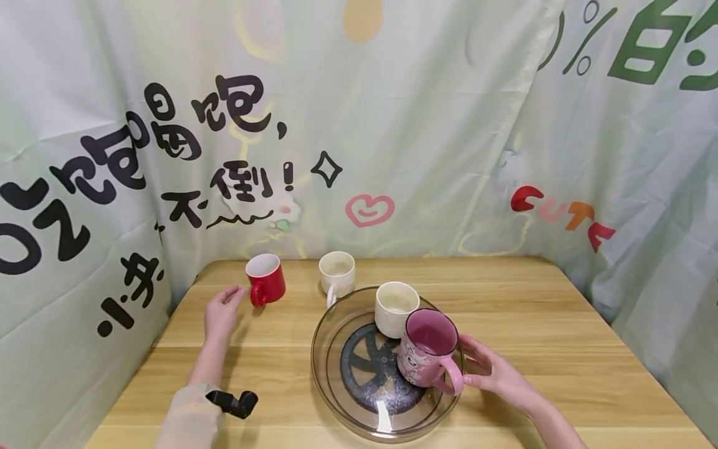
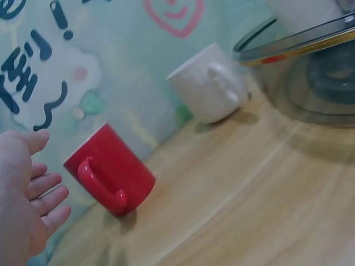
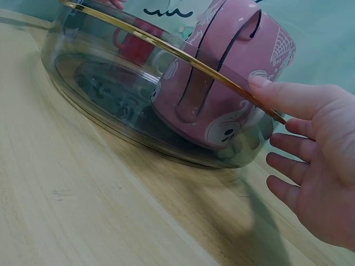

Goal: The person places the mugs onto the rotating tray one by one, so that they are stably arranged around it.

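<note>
My left hand reaches beside a red mug with a white inside, its fingers apart from the handle. In the left wrist view those fingers are loosely extended with nothing in them. My right hand is at the right side of a clear, smoky round bowl with a gold rim. Its thumb reaches over the rim near a pink mug, and the other fingers spread along the outside. The pink mug, with white drawings, stands in the bowl, handle toward the right hand. A cream cup stands behind it in the bowl.
Another cream mug stands on the wooden table just behind the bowl, handle toward the front. Printed curtains hang along the back and sides. A black fitting is attached at the left sleeve.
</note>
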A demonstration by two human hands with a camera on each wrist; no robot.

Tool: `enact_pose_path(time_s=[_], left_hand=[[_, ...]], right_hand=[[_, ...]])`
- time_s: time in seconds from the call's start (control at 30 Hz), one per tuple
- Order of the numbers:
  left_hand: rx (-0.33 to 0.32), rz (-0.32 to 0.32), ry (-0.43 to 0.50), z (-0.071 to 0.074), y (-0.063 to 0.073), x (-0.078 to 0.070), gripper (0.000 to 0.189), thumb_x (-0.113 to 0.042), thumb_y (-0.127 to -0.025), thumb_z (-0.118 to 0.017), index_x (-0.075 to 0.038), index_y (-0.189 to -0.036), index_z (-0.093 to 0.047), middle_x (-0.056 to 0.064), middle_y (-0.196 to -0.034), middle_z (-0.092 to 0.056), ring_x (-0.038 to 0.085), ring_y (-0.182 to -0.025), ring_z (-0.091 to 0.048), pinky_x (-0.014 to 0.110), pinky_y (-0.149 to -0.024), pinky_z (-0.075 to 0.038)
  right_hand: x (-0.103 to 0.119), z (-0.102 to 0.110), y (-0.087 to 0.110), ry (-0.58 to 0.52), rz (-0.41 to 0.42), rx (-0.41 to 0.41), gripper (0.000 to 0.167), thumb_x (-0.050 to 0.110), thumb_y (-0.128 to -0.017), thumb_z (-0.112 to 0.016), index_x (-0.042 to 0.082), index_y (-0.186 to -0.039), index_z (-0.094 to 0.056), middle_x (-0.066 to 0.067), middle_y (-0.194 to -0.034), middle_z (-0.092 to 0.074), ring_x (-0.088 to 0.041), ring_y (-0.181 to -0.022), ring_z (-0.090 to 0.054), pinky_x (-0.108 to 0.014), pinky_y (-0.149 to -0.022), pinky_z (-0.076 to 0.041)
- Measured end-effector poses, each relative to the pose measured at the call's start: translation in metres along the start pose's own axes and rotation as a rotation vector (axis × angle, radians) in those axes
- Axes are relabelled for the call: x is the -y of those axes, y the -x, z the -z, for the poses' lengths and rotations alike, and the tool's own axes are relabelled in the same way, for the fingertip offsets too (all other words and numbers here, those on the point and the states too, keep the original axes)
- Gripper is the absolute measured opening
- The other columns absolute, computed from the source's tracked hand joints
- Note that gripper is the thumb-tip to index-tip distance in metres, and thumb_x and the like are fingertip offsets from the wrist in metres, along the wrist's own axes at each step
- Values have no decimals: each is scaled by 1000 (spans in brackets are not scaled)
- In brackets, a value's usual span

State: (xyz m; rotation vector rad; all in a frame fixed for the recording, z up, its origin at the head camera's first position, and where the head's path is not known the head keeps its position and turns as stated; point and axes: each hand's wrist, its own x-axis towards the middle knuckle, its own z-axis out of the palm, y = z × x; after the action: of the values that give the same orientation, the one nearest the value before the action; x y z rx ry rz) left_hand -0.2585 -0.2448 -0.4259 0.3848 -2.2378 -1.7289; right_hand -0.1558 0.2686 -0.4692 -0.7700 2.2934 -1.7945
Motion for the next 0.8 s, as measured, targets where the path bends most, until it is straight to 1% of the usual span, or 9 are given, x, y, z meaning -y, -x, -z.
enact_pose_path(time_s=[0.07, 0.23, 0.37, 0.47, 0.5, 0.53, 0.6, 0.7, 0.8], left_hand=[[3, 17, 12, 1, -6, 3, 55, -28, -93, -56, 8, -132, -43, 26, -133, -46, 34, -123, -44, 42, -101, -37], [13, 66, 8, 1, -16, 11, 59, -33, -92, -57, 7, -133, -43, 25, -135, -44, 34, -121, -44, 42, -101, -37], [5, 84, 21, -2, -19, 14, 58, -35, -92, -56, 8, -130, -46, 25, -131, -47, 31, -112, -50, 37, -95, -43], [-9, 83, 50, -7, -22, 17, 51, -30, -92, -57, 9, -124, -51, 25, -123, -54, 19, -96, -59, 30, -86, -49], [-8, 81, 61, -9, -24, 18, 49, -28, -92, -57, 10, -122, -52, 25, -120, -56, 15, -90, -61, 30, -84, -50], [-4, 84, 78, -10, -24, 19, 48, -28, -92, -59, 10, -121, -53, 24, -117, -58, 10, -84, -62, 30, -83, -51], [14, 87, 122, -13, -26, 22, 47, -26, -91, -60, 12, -120, -53, 22, -111, -61, 5, -77, -61, 34, -86, -51], [50, 107, 192, -17, -29, 27, 48, -27, -88, -64, 11, -116, -55, 13, -99, -65, 5, -76, -62, 39, -88, -49], [57, 126, 249, -21, -31, 30, 39, -24, -86, -67, 8, -107, -60, 3, -85, -64, 9, -75, -63, 34, -81, -53]], right_hand=[[0, 0, 0, -5, -2, -1, 69, -4, -86, -59, -20, -137, -15, -45, -135, -20, 4, -118, -41, -14, -95, -36], [0, -1, 0, -14, 18, 6, 69, -5, -86, -59, -21, -136, -15, -47, -134, -19, 6, -117, -40, -13, -94, -36], [0, -1, 1, -16, 28, 9, 69, -6, -86, -59, -21, -136, -14, -47, -134, -19, 7, -117, -40, -14, -95, -36], [0, -2, 1, -18, 13, 3, 69, -5, -86, -59, -21, -136, -14, -47, -135, -19, 7, -117, -39, -14, -95, -36], [0, -2, 1, -20, 10, 2, 70, -5, -86, -59, -21, -136, -14, -47, -135, -18, 8, -117, -39, -14, -95, -35], [0, -2, 1, -21, 6, 0, 70, -4, -86, -59, -21, -136, -14, -46, -135, -18, 8, -117, -39, -14, -95, -35], [0, -2, 1, -23, 8, -1, 70, -4, -86, -59, -21, -136, -14, -47, -135, -18, 8, -117, -39, -14, -95, -35], [0, -2, 1, -23, 25, 3, 69, -6, -86, -59, -21, -136, -14, -47, -134, -18, 7, -118, -40, -14, -95, -35], [1, -2, 1, -20, 35, 1, 69, -6, -85, -59, -21, -136, -15, -47, -133, -20, 6, -118, -40, -14, -95, -36]])
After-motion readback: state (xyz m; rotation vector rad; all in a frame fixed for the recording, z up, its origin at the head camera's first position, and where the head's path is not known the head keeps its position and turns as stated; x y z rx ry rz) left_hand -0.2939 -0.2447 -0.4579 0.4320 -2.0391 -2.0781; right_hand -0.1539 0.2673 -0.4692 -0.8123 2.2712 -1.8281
